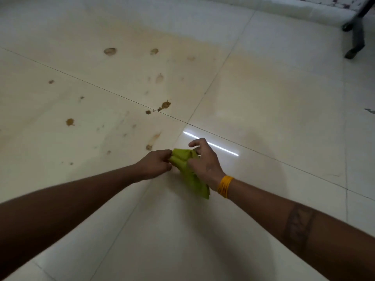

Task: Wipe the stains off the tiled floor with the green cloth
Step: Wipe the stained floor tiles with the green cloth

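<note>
The green cloth [189,171] is being pinched at one edge by the left hand [156,166] and gripped by the right hand [204,161], held up off the tiled floor [263,98]; it is probably being bunched into a pad for wiping. About 8 clear brown stains [164,105] (plus fainter smears) are lying ahead to the left, not yet wiped. 1 cloth is being used.

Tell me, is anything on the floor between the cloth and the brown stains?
Nothing visible. Both hands, left and right, hold the cloth above the floor. The nearest stain lies just left of it, with only bare tile between.
</note>
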